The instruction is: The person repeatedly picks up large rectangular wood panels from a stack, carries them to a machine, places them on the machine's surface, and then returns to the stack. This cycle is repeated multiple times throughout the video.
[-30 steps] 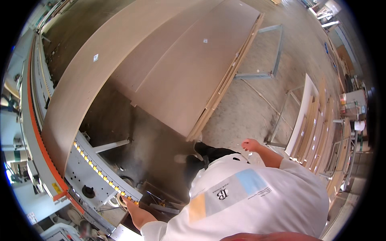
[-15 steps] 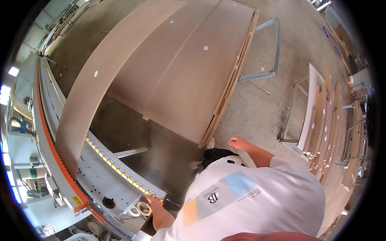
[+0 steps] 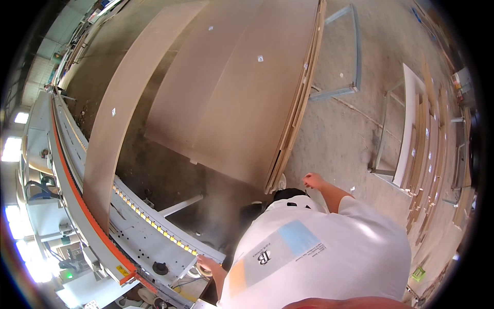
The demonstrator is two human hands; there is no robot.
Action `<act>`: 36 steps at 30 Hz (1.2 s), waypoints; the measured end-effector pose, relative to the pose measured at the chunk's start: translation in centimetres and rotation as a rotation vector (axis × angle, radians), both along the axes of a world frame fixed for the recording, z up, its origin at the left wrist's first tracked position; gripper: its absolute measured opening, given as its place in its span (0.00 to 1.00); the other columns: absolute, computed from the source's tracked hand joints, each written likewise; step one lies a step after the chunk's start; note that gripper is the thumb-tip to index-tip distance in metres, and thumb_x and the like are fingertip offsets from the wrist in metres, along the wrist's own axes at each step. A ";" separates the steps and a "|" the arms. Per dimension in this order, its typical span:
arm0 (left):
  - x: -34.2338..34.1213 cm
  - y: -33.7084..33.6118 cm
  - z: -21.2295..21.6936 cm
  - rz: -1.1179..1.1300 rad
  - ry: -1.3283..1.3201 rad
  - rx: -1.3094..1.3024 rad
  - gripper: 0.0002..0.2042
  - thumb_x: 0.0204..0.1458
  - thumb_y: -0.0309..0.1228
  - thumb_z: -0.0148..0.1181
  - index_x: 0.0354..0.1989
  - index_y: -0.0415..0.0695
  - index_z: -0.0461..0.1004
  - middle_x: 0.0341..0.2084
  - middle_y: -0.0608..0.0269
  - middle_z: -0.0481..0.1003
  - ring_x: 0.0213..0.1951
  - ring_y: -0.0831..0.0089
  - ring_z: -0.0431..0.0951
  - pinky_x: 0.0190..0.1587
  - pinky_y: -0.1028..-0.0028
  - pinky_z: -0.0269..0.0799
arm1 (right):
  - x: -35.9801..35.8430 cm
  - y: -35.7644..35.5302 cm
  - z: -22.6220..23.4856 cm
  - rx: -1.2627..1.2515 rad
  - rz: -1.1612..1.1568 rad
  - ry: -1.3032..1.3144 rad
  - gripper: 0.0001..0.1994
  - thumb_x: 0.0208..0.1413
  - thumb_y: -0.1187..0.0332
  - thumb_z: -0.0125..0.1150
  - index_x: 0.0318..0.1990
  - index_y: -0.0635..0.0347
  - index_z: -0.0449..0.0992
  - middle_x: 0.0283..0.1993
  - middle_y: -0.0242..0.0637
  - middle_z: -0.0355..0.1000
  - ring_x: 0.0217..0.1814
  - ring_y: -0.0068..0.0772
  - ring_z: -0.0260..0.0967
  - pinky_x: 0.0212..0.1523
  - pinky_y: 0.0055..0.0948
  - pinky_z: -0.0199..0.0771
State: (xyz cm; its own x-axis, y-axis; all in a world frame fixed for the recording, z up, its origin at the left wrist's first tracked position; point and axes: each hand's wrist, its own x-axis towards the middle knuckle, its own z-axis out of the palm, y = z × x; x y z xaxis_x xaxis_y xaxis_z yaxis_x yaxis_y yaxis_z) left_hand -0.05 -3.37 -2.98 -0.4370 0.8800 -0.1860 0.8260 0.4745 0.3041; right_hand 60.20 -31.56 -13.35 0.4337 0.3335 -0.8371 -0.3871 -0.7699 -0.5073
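My left hand rests on the near corner of the grey roller table of a long machine with an orange strip. Its fingers are curled at the table's edge and their grip is unclear. A long brown board lies along that machine. My right hand hangs in the air with loosely curled fingers and nothing in it, just right of a leaning stack of large brown boards. My white shirt fills the lower part of the view.
A dark shoe shows on the dusty concrete floor below me. At the right, a metal rack holds several upright narrow panels. A blue-grey metal frame lies on the floor behind the stack.
I have shifted closer to the board stack. My right hand has moved up toward the stack's near corner. My left hand stays at the end of the roller table.
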 end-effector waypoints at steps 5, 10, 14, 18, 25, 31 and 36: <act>9.6 6.2 2.3 -0.347 0.024 0.290 0.21 0.66 0.40 0.52 0.61 0.39 0.69 0.57 0.47 0.71 0.58 0.47 0.69 0.61 0.55 0.66 | 0.6 -4.2 -6.2 -0.060 0.119 -0.043 0.13 0.56 0.59 0.60 0.41 0.60 0.79 0.35 0.35 0.79 0.34 0.28 0.78 0.29 0.31 0.75; 13.4 12.5 -8.7 -0.405 -0.709 -0.531 0.19 0.64 0.42 0.53 0.56 0.43 0.74 0.43 0.58 0.81 0.43 0.69 0.81 0.48 0.67 0.74 | -0.8 -0.5 -7.2 -0.045 0.082 -0.016 0.13 0.58 0.59 0.59 0.42 0.60 0.78 0.36 0.35 0.79 0.32 0.27 0.77 0.29 0.28 0.75; 23.4 15.3 -13.8 -0.518 -0.748 -0.939 0.22 0.64 0.47 0.52 0.57 0.43 0.72 0.49 0.52 0.80 0.49 0.64 0.81 0.50 0.64 0.74 | -4.2 5.7 -2.6 0.002 -0.213 0.060 0.12 0.60 0.60 0.60 0.40 0.60 0.79 0.32 0.34 0.78 0.33 0.26 0.76 0.34 0.27 0.75; 30.0 15.6 -22.8 -0.365 -0.723 -1.081 0.26 0.65 0.47 0.50 0.63 0.41 0.66 0.55 0.48 0.76 0.53 0.59 0.79 0.55 0.58 0.73 | -7.3 10.2 -6.8 0.021 -0.094 0.101 0.14 0.61 0.58 0.61 0.42 0.61 0.79 0.34 0.34 0.78 0.33 0.27 0.76 0.37 0.29 0.77; 36.8 14.4 -32.9 0.114 -0.804 -1.103 0.37 0.66 0.54 0.47 0.73 0.39 0.48 0.71 0.44 0.55 0.69 0.42 0.59 0.67 0.47 0.58 | -9.7 15.2 -10.6 -0.129 0.040 0.086 0.14 0.62 0.56 0.60 0.41 0.59 0.79 0.34 0.28 0.77 0.39 0.24 0.75 0.44 0.27 0.74; 38.5 12.3 -36.6 0.284 -1.003 -1.046 0.35 0.67 0.58 0.42 0.71 0.42 0.56 0.66 0.53 0.63 0.69 0.50 0.61 0.71 0.46 0.52 | -10.7 15.6 -17.0 -0.090 -0.054 0.046 0.18 0.62 0.52 0.59 0.42 0.60 0.80 0.37 0.34 0.78 0.42 0.29 0.75 0.47 0.30 0.73; 38.6 11.4 -36.2 0.284 -1.018 -0.945 0.32 0.66 0.60 0.42 0.65 0.46 0.64 0.58 0.60 0.71 0.57 0.61 0.72 0.64 0.50 0.63 | -8.1 17.8 -19.4 -0.149 -0.057 0.105 0.23 0.61 0.48 0.60 0.42 0.64 0.78 0.36 0.36 0.77 0.38 0.28 0.73 0.43 0.29 0.74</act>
